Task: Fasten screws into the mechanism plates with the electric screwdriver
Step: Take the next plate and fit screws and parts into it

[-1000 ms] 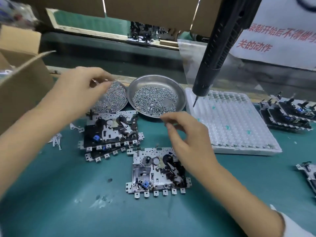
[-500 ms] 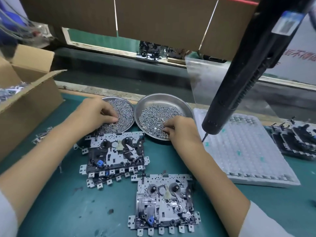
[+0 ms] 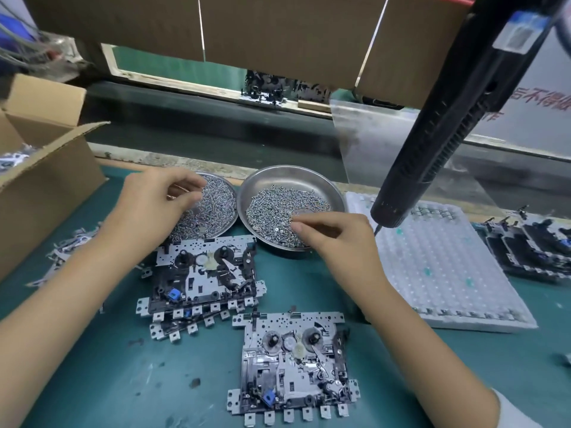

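Observation:
Two steel dishes hold loose screws. My left hand [image 3: 160, 196] hovers over the left dish [image 3: 219, 208], its thumb and curled fingertips pinched together on screws. Over the near side of the right dish [image 3: 309, 173], my right hand [image 3: 336, 239] pinches screws from the pile. One mechanism plate [image 3: 293, 366] lies flat on the green mat in front of me. A short stack of similar mechanism plates [image 3: 204, 270] sits just below the left dish. The black electric screwdriver [image 3: 448, 125] hangs tilted at upper right, tip near my right hand; neither hand holds it.
A white dimpled tray [image 3: 441, 267] lies right of the dishes. More mechanism plates [image 3: 531, 251] sit at the far right edge. An open cardboard box [image 3: 46, 180] stands at left with small metal parts [image 3: 71, 245] beside it. A dark conveyor channel runs behind the bench.
Both hands have lifted a little from the screw piles with fingertips drawn together. The right hand has shifted toward the near rim of its dish.

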A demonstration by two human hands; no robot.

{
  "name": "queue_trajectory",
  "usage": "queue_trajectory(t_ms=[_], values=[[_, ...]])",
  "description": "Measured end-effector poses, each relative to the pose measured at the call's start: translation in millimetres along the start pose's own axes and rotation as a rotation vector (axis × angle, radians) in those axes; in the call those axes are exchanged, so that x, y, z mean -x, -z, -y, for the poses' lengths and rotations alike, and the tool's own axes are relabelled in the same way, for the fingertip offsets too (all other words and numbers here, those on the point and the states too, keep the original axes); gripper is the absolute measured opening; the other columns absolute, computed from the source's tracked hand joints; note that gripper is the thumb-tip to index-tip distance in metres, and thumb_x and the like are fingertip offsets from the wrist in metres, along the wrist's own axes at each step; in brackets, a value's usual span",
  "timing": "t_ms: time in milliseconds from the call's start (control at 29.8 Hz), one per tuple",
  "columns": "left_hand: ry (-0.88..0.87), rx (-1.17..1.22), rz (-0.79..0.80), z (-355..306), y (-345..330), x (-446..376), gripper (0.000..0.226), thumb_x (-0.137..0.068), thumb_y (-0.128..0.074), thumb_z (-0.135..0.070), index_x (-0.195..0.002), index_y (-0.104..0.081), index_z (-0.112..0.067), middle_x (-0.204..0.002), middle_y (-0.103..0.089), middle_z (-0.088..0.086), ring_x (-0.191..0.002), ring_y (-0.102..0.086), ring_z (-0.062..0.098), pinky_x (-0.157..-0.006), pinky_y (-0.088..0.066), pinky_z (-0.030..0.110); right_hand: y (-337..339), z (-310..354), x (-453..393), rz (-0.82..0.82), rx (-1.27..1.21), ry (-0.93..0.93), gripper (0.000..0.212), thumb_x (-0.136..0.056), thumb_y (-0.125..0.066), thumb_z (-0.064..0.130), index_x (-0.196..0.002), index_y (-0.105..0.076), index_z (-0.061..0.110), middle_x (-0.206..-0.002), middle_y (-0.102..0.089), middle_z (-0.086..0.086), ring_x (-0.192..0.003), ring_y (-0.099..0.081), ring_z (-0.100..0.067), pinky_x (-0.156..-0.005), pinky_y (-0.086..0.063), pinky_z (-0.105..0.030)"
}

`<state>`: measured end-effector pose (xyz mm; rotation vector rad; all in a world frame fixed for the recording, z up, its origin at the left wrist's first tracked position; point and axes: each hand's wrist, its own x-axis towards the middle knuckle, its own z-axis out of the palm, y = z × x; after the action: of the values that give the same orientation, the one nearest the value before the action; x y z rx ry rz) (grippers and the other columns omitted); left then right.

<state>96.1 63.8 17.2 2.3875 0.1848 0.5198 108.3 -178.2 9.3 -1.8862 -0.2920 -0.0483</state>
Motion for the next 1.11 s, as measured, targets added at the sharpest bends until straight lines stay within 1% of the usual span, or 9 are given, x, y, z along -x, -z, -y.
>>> queue_trajectory(t_ms=[101, 201, 336, 403, 470, 537, 671, 839, 1107], values=[[-0.011, -0.043, -0.002, 0.8, -1.7, 1.1, 0.016, -0.082, -0.072, -0.01, -0.096, -0.073, -0.018, -0.078, -0.068, -0.005, -0.072, -0.057, -0.003, -0.068, -0.04, 0.015, 11.3, 0.6, 15.5, -0.002, -0.1, -0.001, 0.017, -0.077, -0.077, 0.009, -0.077, -0.076, 0.026, -0.079, -0.074, 0.01, -0.077, -0.07, -0.005, -0.073, -0.053, -0.018], [0.019, -0.057, -0.005, 3.7, -3.9, 0.8, 0.016, -0.081, -0.073, -0.018, -0.097, -0.073, -0.018, -0.071, -0.06, -0.012, -0.069, -0.052, -0.008, -0.062, -0.034, 0.007, 19.9, -0.2, 27.3, -0.017, -0.151, -0.006, 0.019, -0.076, -0.077, 0.005, -0.075, -0.076, 0.024, -0.072, -0.074, 0.004, -0.069, -0.069, -0.007, -0.067, -0.051, -0.016], [0.002, -0.009, -0.048, -3.0, 0.9, 3.9, 0.014, -0.084, -0.07, -0.018, -0.098, -0.072, -0.018, -0.075, -0.064, -0.007, -0.063, -0.056, -0.012, -0.059, -0.035, -0.004, 23.4, -0.8, 35.4, -0.023, -0.18, -0.016, 0.016, -0.077, -0.075, 0.006, -0.076, -0.075, 0.022, -0.072, -0.073, 0.005, -0.069, -0.066, -0.004, -0.066, -0.049, -0.013], [-0.002, 0.143, -0.065, -16.4, 4.3, 10.0, 0.015, -0.085, -0.068, -0.015, -0.098, -0.072, -0.02, -0.076, -0.065, -0.014, -0.067, -0.056, -0.019, -0.062, -0.037, -0.005, 22.6, 0.2, 38.0, -0.035, -0.258, -0.039, 0.011, -0.076, -0.075, 0.009, -0.076, -0.076, 0.02, -0.072, -0.073, 0.002, -0.069, -0.067, -0.006, -0.066, -0.05, -0.013], [-0.019, 0.435, -0.044, -37.8, 3.2, 25.5, 0.018, -0.082, -0.069, -0.011, -0.093, -0.07, -0.024, -0.075, -0.07, -0.018, -0.071, -0.061, -0.012, -0.066, -0.044, 0.001, 20.9, 2.1, 40.0, -0.024, -0.419, -0.087, 0.007, -0.071, -0.075, 0.016, -0.077, -0.078, 0.016, -0.077, -0.074, -0.006, -0.071, -0.069, -0.012, -0.068, -0.053, -0.018], [-0.054, 0.68, -0.015, -60.8, -5.8, 49.2, 0.022, -0.075, -0.071, -0.011, -0.091, -0.069, -0.025, -0.082, -0.072, -0.016, -0.077, -0.066, -0.005, -0.071, -0.047, 0.005, 17.8, 4.3, 42.7, 0.025, -0.596, -0.148, 0.016, -0.067, -0.074, 0.019, -0.082, -0.078, 0.014, -0.083, -0.074, -0.011, -0.072, -0.069, -0.015, -0.07, -0.055, -0.022], [-0.039, 0.912, 0.029, -81.6, -29.5, 89.5, 0.026, -0.066, -0.073, -0.018, -0.091, -0.071, -0.026, -0.084, -0.075, -0.007, -0.082, -0.07, 0.005, -0.072, -0.051, 0.011, 10.0, 8.6, 52.1, 0.168, -0.879, -0.286, 0.018, -0.066, -0.074, 0.016, -0.084, -0.077, 0.01, -0.088, -0.073, -0.011, -0.072, -0.068, -0.013, -0.071, -0.055, -0.022], [-0.013, 1.05, -0.011, -82.9, -40.6, 99.9, 0.031, -0.062, -0.075, -0.021, -0.091, -0.073, -0.032, -0.081, -0.075, -0.004, -0.08, -0.072, 0.011, -0.071, -0.054, 0.016, 6.8, 11.5, 61.0, 0.27, -1.042, -0.388, 0.018, -0.072, -0.071, 0.009, -0.088, -0.076, 0.004, -0.087, -0.072, -0.011, -0.08, -0.069, -0.014, -0.072, -0.054, -0.021], [-0.034, 1.067, -0.012, -84.2, -40.7, 103.1, 0.031, -0.061, -0.075, -0.022, -0.091, -0.073, -0.032, -0.08, -0.075, -0.004, -0.079, -0.072, 0.011, -0.07, -0.054, 0.016, 4.2, 14.8, 65.4, 0.274, -1.11, -0.408, 0.022, -0.069, -0.074, 0.011, -0.089, -0.076, 0.004, -0.087, -0.072, -0.011, -0.08, -0.069, -0.015, -0.072, -0.054, -0.021]])
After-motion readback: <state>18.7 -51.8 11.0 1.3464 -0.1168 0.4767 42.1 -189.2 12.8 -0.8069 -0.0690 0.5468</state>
